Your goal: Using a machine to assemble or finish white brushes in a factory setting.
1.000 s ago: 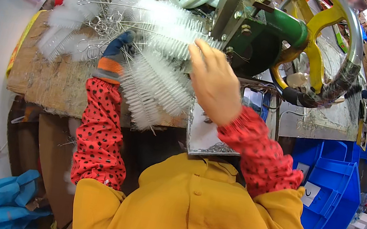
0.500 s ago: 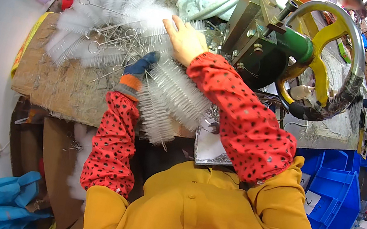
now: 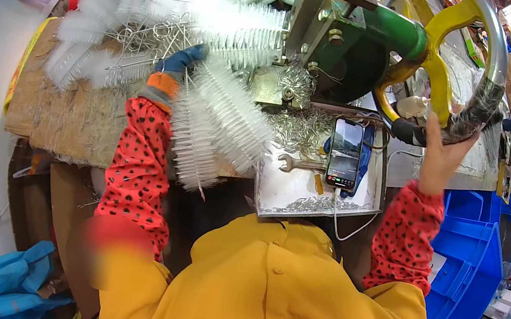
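My left hand (image 3: 180, 64), in a blue and orange glove, is closed round the wire ends of white bottle brushes. Two of these bottle brushes (image 3: 230, 110) fan out toward me past the table edge. Beyond the glove, another white brush (image 3: 234, 26) reaches up against the green press (image 3: 356, 54). At the right, my bare right hand (image 3: 445, 155) is closed on the lower rim of the press's yellow-spoked handwheel (image 3: 436, 65), where dark tape and clear wrap cover it. Part of its fingers is hidden by the rim.
A heap of white brushes with looped wire handles (image 3: 144, 37) covers the table's left part. Before the press sits a metal tray (image 3: 270, 193) with wire scraps, a wrench (image 3: 302, 164) and a phone (image 3: 346, 151) on a white cable. Blue bins (image 3: 466, 265) stand at the right.
My right hand has left the brushes and swung right to the handwheel, uncovering the tray and phone. My left hand stays on its brushes; the whole view has shifted slightly.
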Demonstrator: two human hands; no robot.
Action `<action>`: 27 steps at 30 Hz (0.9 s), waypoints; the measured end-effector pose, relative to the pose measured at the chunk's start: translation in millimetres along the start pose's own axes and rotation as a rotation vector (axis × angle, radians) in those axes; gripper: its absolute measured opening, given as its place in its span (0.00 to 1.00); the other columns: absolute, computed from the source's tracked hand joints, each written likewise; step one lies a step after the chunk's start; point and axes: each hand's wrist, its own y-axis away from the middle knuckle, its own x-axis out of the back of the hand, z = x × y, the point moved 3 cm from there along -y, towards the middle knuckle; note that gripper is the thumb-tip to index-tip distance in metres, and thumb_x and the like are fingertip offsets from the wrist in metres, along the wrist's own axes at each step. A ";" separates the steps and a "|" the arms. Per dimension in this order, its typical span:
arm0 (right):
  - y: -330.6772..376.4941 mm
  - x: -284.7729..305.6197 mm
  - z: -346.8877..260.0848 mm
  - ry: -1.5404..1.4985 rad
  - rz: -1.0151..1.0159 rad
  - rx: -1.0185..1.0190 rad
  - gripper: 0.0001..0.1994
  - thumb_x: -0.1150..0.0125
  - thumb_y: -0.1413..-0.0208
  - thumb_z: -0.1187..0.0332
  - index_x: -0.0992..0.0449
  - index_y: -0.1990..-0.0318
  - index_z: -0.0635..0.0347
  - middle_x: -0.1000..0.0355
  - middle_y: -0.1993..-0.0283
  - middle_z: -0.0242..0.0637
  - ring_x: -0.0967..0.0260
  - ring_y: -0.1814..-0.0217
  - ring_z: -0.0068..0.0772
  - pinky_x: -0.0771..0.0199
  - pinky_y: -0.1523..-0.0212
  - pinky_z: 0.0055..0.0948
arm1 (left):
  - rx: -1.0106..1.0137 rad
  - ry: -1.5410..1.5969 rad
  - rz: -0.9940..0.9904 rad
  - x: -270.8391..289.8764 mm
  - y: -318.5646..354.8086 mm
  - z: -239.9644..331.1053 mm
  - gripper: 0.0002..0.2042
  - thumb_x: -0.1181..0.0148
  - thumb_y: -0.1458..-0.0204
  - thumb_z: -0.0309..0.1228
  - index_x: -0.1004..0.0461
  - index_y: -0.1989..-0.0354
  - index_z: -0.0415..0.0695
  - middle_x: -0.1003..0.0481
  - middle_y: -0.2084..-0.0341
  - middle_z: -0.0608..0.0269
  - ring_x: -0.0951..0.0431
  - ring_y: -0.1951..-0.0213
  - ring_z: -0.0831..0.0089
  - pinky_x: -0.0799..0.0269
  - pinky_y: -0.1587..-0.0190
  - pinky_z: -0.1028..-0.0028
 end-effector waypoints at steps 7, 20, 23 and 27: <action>-44.9 16.1 2.4 0.030 -0.220 -0.090 0.17 0.43 0.52 0.71 0.41 0.57 0.67 0.34 0.71 0.39 0.31 0.80 0.30 0.30 0.76 0.23 | 0.103 0.207 -0.070 1.2 -8.4 8.2 0.12 0.43 0.53 0.34 0.27 0.62 0.43 0.26 0.69 0.68 0.28 0.69 0.75 0.32 0.63 0.76; -201.0 -36.5 -55.0 0.607 -0.732 0.268 0.05 0.46 0.60 0.71 0.28 0.74 0.62 0.34 0.80 0.34 0.37 0.80 0.25 0.37 0.81 0.23 | -0.044 -0.077 -0.049 -14.7 -20.0 18.1 0.16 0.44 0.54 0.35 0.27 0.56 0.43 0.27 0.59 0.67 0.31 0.57 0.76 0.40 0.51 0.77; -217.2 -45.8 -48.7 0.628 -0.805 0.196 0.06 0.47 0.60 0.70 0.28 0.73 0.62 0.34 0.79 0.34 0.37 0.80 0.24 0.38 0.80 0.22 | -0.070 -0.152 0.006 -9.6 -15.0 18.3 0.15 0.46 0.53 0.35 0.27 0.56 0.44 0.27 0.59 0.65 0.30 0.57 0.74 0.38 0.52 0.76; -234.9 -48.9 -34.7 0.637 -0.842 0.151 0.07 0.47 0.59 0.69 0.29 0.73 0.62 0.35 0.79 0.32 0.38 0.79 0.22 0.39 0.80 0.21 | -0.387 -0.361 -0.193 -7.1 -12.8 22.1 0.20 0.45 0.52 0.39 0.30 0.53 0.42 0.29 0.58 0.67 0.31 0.57 0.75 0.37 0.52 0.77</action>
